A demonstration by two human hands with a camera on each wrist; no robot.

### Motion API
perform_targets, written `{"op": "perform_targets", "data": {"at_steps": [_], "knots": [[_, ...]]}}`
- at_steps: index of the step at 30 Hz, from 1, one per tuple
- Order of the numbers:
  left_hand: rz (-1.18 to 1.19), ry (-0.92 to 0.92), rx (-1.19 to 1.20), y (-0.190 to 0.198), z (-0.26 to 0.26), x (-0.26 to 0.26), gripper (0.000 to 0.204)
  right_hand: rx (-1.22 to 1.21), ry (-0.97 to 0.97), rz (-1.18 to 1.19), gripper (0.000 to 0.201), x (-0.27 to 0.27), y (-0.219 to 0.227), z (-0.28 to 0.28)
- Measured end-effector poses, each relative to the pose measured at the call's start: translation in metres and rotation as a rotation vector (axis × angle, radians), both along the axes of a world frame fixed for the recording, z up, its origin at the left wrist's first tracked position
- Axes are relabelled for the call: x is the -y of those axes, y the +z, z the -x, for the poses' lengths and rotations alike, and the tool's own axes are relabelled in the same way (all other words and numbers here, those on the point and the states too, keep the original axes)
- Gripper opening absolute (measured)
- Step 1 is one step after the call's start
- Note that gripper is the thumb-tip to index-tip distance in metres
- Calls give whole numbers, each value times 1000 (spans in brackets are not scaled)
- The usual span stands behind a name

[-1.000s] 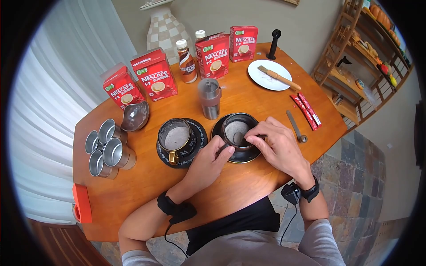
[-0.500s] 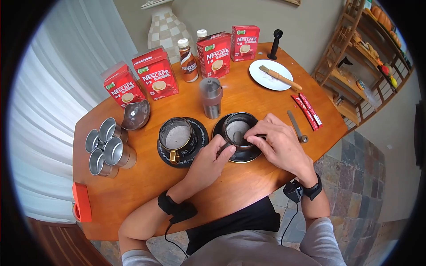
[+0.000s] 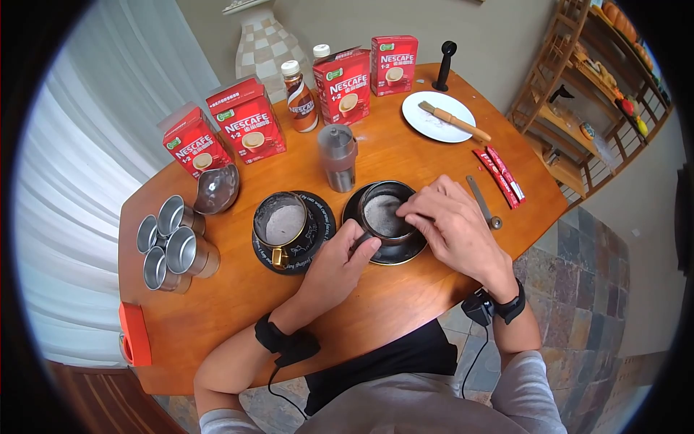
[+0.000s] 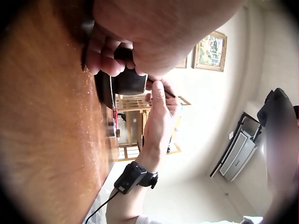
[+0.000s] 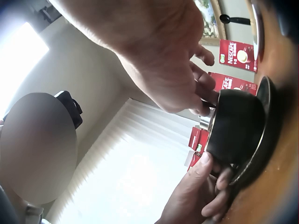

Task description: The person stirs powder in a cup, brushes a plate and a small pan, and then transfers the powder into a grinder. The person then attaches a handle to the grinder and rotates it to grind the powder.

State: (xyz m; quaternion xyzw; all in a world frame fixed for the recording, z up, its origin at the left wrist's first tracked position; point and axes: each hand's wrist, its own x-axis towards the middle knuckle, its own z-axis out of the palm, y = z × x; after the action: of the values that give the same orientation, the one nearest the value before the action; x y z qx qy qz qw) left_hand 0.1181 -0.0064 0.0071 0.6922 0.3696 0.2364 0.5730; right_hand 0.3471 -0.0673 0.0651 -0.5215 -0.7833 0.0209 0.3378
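Noted black cup [image 5: 236, 123] upright on dark saucer [image 3: 394, 256], directly between both hands. Observed left hand [image 3: 335, 259] at the cup's near left, fingers curled round its handle. Observed right hand [image 3: 459, 230] at the cup's right rim, fingers bent together over the opening, pinching dark slim utensil [image 4: 170, 93]. Could not see the utensil's lower end. Could not confirm contact between right fingertips and rim. Found pale grey powder [image 3: 381, 214] inside the cup.

Recorded gold-handled cup [image 3: 275, 203] left of the black cup, on lettered saucer [image 3: 318, 242], containing similar powder. Logged metal cylinder [image 3: 338, 160] behind the black cup, slightly left; long-handled scoop [image 3: 480, 197] to its right, just past the right hand; red sachets [image 3: 500, 179] farther right. Sighted white plate [image 3: 423, 130], bearing wooden-handled brush [image 3: 463, 126], behind the cup to the right.
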Motion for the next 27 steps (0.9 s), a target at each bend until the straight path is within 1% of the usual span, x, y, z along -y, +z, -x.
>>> {"op": "perform_targets", "data": {"at_steps": [2,4,7,10,13,16,22,25,27], "knots": [[36,4,6,3,-1,1,27,-13,59,33,8,1,0,0],[2,3,18,1,-1,1,27,-34,93,99,8,5,5,2],[-13,-3,27,2,-1,1,27,-24,-15,-3,8,-1,-2,5],[-15,3,19,1,-1,0,28,-14,61,39,10,1,-1,4],[-26,-4,-11,-1,1,0,28,-54,139,81,10,3,0,5],[-42,-5,-4,1,0,1,28,-49,40,0,9,-2,-8,7],[-43,-6,-18,1,0,0,27,-67,102,55,8,3,-4,5],[-31,-1,5,3,-1,2,27,-123,15,-58,6,0,-9,7],[-27,-1,20,2,-1,2,27,-99,27,-55,6,-1,-10,6]]}}
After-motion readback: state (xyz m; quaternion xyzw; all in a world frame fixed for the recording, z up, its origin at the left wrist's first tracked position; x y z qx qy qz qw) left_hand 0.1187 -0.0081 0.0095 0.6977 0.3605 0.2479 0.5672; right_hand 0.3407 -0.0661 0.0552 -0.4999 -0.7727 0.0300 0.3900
